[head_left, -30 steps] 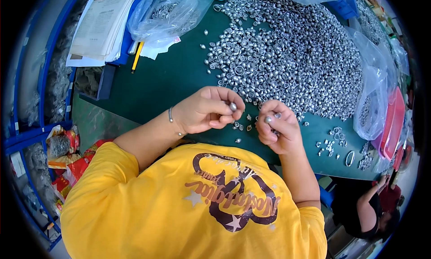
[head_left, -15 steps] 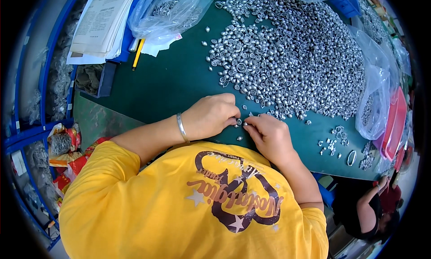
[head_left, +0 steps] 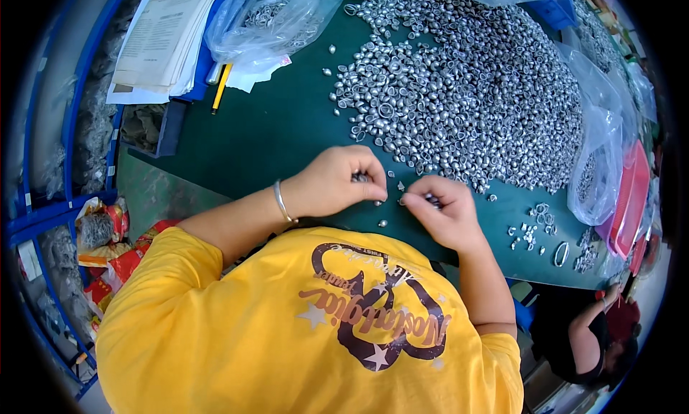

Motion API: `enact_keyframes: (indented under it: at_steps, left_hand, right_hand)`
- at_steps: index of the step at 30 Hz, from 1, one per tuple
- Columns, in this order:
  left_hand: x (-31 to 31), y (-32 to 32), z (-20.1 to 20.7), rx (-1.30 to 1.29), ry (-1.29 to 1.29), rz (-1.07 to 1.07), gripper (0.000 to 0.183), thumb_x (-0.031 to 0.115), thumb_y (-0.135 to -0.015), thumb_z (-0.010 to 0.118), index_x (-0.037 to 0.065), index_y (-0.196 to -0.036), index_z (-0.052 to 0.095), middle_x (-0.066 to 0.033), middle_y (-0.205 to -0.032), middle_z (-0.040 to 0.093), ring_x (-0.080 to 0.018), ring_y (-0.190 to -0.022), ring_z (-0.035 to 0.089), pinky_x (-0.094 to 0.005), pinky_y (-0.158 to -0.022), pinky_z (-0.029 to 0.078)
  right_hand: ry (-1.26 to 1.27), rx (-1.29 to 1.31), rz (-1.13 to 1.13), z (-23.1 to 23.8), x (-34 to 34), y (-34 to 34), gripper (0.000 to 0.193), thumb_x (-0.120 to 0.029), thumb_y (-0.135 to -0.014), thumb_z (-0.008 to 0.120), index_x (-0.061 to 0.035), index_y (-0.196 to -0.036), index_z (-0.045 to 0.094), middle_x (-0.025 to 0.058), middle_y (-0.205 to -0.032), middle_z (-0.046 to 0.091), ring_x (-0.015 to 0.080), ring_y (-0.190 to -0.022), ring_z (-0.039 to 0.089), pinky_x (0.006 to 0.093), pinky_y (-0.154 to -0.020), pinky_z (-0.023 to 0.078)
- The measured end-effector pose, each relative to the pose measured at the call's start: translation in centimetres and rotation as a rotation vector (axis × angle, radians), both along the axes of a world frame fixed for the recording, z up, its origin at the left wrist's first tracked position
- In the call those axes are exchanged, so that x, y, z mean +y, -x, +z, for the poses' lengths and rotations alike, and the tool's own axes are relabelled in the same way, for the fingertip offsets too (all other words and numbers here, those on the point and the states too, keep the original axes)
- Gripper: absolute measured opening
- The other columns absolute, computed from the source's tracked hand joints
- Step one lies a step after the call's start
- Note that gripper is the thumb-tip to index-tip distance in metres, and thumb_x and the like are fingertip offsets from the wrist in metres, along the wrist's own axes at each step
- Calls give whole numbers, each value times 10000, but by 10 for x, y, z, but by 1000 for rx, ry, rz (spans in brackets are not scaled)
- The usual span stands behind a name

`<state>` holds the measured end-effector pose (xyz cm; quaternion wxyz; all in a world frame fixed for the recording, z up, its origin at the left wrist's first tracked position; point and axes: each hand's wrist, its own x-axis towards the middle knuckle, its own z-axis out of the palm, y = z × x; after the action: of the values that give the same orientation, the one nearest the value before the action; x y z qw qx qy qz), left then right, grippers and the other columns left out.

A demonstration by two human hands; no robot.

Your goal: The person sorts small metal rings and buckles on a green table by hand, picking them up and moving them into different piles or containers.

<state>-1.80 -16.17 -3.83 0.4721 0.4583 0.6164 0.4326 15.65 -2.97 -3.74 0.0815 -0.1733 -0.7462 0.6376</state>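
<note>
A big heap of small silver-coloured metal pieces, some rounded like beads and some like open rings, covers the far side of the green table. Just before its near edge, my left hand is closed with several of these pieces showing inside its curled fingers. Close by on the right, my right hand is closed too, silver pieces visible between thumb and fingers. The two hands are a small gap apart. One loose piece lies on the table between them, nearer to me.
Papers, a yellow pencil and a clear bag of metal parts are at the far left. On the right are small loose parts, another clear bag and a red tray. A co-worker sits at the lower right.
My hands have drawn slightly apart, the right one shifting right and turning so that pieces in its fingers show. Pieces within my left hand's curled fingers also show now.
</note>
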Motion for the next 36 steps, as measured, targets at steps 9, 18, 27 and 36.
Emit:
enact_keyframes:
  at_steps: [9, 18, 27, 36]
  left_hand:
    - [0, 8, -12, -1292, 198, 229, 136, 101, -889, 521, 5, -974, 565, -73, -858, 542, -60, -607, 420, -159, -499, 364]
    - [3, 5, -5, -1250, 209, 207, 113, 57, -847, 534, -13, -918, 587, -100, -860, 565, -91, -656, 494, -176, -500, 389]
    - [27, -21, -12, 520, -321, -264, 114, 119, -696, 695, 50, -754, 624, -68, -705, 503, -213, -664, 545, -292, -587, 451]
    - [31, -24, 1, 143, -71, -160, 77, 93, -762, 653, 34, -811, 641, -39, -691, 521, -155, -649, 527, -268, -597, 439]
  right_hand:
    - [-700, -57, 163, 6, -19, 14, 87, -76, -748, 632, -48, -830, 632, 77, -673, 569, 224, -566, 568, 311, -499, 455]
    - [933, 336, -128, 0, 11, -24, 160, -77, -826, 509, 67, -861, 567, 96, -595, 493, 89, -407, 370, 210, -369, 276]
    - [-380, -166, -269, 9, 12, -40, 44, -41, -743, 661, -18, -781, 657, 64, -628, 581, 131, -515, 522, 245, -475, 398]
    - [-933, -124, -149, -2, -1, -42, 127, -66, -704, 667, -80, -829, 645, 66, -617, 523, 233, -527, 541, 325, -450, 427]
